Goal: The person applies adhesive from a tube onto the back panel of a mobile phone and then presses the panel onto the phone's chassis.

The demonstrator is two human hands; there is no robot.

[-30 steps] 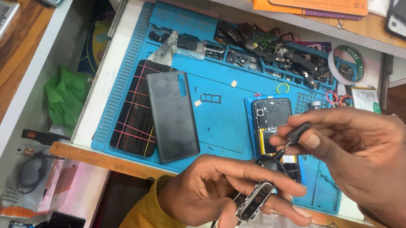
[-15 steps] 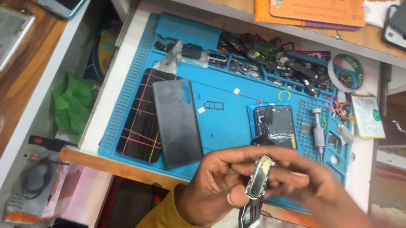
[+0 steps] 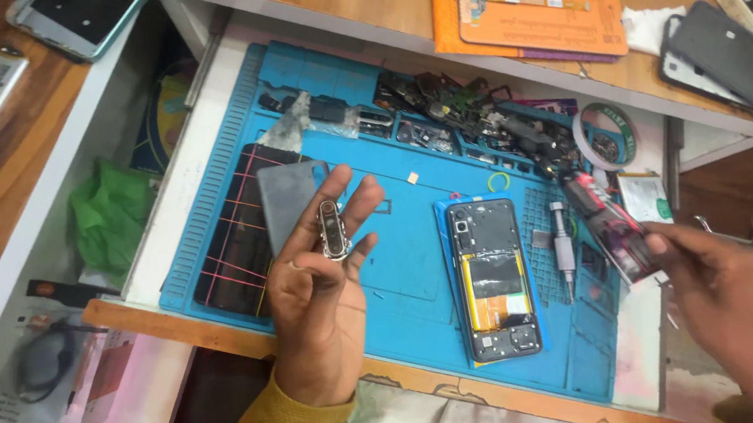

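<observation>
My left hand (image 3: 317, 311) is raised palm-up over the blue work mat (image 3: 401, 265), pinching a small oblong metal camera bezel (image 3: 332, 228) between thumb and fingers. To the right, my right hand (image 3: 730, 295) grips a dark tube with red markings (image 3: 607, 226) at the mat's right edge. Between the two hands an opened phone (image 3: 493, 278) lies flat, its yellow-taped inside showing. Just right of it rests a small screwdriver (image 3: 564, 248).
A grey phone back cover (image 3: 287, 202) and a cracked display (image 3: 229, 227) lie behind my left hand. Several loose parts (image 3: 479, 126) fill the mat's far trays, beside a tape roll (image 3: 611, 133). An orange packet (image 3: 524, 14) and phones lie on the wooden shelf.
My hands were together on the bezel and have since parted. The left one lifted it higher over the mat; the right one moved to the right and now holds the dark tube.
</observation>
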